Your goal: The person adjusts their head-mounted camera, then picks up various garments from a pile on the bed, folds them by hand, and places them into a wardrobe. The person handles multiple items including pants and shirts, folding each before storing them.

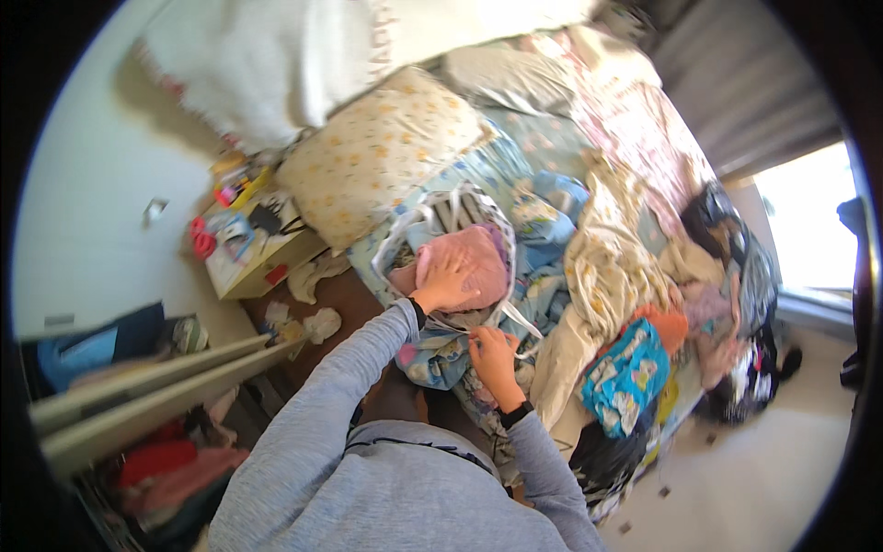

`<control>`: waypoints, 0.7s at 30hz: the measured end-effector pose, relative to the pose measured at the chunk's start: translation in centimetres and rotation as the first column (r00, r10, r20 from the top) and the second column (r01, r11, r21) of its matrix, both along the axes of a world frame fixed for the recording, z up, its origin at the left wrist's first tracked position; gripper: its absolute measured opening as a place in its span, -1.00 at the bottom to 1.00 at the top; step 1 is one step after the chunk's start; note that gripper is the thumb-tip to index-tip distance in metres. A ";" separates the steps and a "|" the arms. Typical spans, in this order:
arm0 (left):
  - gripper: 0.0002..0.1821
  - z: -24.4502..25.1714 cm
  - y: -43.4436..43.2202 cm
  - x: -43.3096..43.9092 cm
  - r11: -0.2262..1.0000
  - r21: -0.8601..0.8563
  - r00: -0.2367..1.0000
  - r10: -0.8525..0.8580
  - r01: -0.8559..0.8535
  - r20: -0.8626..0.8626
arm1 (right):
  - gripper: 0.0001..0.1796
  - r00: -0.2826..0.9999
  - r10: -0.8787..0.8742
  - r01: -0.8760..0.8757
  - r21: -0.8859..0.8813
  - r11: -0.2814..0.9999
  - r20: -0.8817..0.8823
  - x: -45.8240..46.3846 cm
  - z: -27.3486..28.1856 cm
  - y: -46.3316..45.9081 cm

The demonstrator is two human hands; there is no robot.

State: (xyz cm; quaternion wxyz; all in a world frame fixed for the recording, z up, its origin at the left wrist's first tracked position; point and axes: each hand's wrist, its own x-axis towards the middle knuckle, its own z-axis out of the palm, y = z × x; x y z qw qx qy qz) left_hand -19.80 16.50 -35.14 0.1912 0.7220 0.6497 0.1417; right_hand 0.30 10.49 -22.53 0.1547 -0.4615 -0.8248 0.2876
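On the bed stands a fabric basket (512,257) with a white rim and straps and a striped lining. A folded pink cloth (476,259) fills much of it, with purple cloth (498,241) along its right side. My left hand (447,284) lies spread flat on the pink cloth. At the basket's near edge, beside a white strap (522,319), is my right hand (495,362) with its fingers curled; whether it grips the rim or strap cannot be made out. Patterned blue bedding (434,362) lies crumpled just below the basket.
A pillow with yellow flowers (386,152) lies beyond the basket. Rumpled cream cloth (597,255) and a bright blue printed cloth (626,379) are to the right. At the left are a cluttered bedside cabinet (259,265) and open drawers (165,386) of clothes.
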 end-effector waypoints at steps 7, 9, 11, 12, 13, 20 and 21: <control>-0.68 8.3 -15.8 -3.1 0.909 0.333 0.841 0.033 -0.250 0.540 | -0.84 0.848 0.487 -0.479 0.090 0.873 -0.212 -8.1 3.5 -5.5; -0.72 12.3 -22.1 -5.1 0.828 0.118 0.765 0.439 -0.547 0.471 | -0.89 0.725 0.604 -0.632 0.028 0.774 -0.330 -10.8 5.2 -8.3; -0.75 16.1 -28.0 -7.3 0.695 0.097 0.655 0.608 -0.712 0.449 | -0.92 0.541 0.678 -0.802 -0.063 0.594 -0.497 -13.4 6.8 -11.3; -0.76 17.8 -30.9 -7.9 0.615 0.057 0.543 0.644 -0.786 0.539 | -0.93 0.469 0.723 -0.864 -0.093 0.495 -0.507 -14.3 7.5 -12.9; -0.77 19.2 -33.4 -8.5 0.544 0.005 0.419 0.641 -0.839 0.643 | -0.95 0.446 0.723 -0.892 -0.197 0.407 -0.527 -15.1 8.1 -14.6; -0.81 26.3 -49.2 -9.7 0.259 0.219 0.338 0.781 -0.941 0.525 | -0.94 0.122 0.797 -0.910 -0.388 -0.149 -0.592 -20.4 11.1 -25.8; -0.82 27.2 -51.3 -9.4 0.194 0.231 0.289 0.806 -0.953 0.516 | -0.93 0.073 0.802 -0.896 -0.393 -0.208 -0.592 -21.2 11.5 -27.1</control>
